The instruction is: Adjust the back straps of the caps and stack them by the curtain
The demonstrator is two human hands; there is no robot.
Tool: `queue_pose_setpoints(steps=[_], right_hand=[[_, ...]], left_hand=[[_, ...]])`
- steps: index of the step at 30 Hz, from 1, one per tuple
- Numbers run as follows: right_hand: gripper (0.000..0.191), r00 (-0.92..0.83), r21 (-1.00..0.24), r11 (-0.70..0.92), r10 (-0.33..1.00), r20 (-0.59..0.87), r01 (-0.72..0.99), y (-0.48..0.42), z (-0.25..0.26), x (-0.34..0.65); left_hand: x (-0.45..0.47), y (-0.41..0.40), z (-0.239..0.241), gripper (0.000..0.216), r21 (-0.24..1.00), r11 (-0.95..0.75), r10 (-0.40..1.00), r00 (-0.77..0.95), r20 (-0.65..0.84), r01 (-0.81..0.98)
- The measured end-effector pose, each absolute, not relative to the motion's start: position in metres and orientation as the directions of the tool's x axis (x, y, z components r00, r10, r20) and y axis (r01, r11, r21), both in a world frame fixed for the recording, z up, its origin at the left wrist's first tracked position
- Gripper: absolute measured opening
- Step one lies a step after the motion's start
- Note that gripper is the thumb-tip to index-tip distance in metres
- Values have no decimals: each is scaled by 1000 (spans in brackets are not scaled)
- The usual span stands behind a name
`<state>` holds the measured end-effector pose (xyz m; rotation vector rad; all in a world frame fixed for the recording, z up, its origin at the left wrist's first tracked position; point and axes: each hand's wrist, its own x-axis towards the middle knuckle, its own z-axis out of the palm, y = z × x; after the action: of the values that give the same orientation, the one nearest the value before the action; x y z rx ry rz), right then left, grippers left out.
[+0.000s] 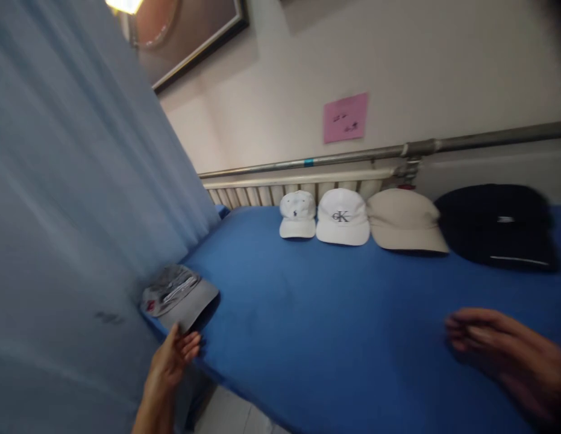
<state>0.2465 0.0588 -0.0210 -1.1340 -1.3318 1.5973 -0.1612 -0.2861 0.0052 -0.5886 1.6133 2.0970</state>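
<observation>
At the near left edge of the blue-covered table, a grey cap (pixel 183 301) lies with a red mark on its side and white marks on its crown. My left hand (pixel 169 358) has its thumb at the brim's lower edge and its fingers curled just below, so it appears to pinch the brim. My right hand (pixel 501 346) hovers over the right side of the table, touching no cap. It is somewhat blurred, with its fingers loosely curled together and nothing visible in them.
Along the back stand a small white cap (pixel 298 216), a white cap with CK letters (pixel 342 217), a beige cap (pixel 405 222) and a black cap (pixel 495 226). Behind the blue table cover (pixel 307 337) run a radiator (pixel 257 194) and pipe (pixel 361 155). A blue curtain (pixel 72 199) hangs left.
</observation>
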Motion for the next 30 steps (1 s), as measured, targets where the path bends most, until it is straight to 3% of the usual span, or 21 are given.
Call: queue_pose_setpoints(steps=[4, 9, 12, 17, 30], right_hand=[[31, -352, -981, -194, 919, -179, -7, 39, 21, 230], [24, -453, -981, -173, 871, -191, 81, 26, 28, 211], [20, -527, -979, -142, 827, -197, 143, 23, 18, 191], [14, -585, -989, 23, 808, -69, 147, 19, -2, 170], [13, -672, -941, 205, 740, -30, 268, 25, -17, 169]], left_hand=[[-152, -291, 6, 22, 721, -13, 255, -699, -668, -693], [-125, -228, 9, 10, 775, 102, 497, -642, -583, -624], [-107, -156, 14, 9, 765, 45, 610, -589, -531, -643], [-97, -40, 11, 10, 669, -85, 691, -528, -494, -738], [-151, 107, -17, 24, 571, -384, 640, -655, -402, -726]])
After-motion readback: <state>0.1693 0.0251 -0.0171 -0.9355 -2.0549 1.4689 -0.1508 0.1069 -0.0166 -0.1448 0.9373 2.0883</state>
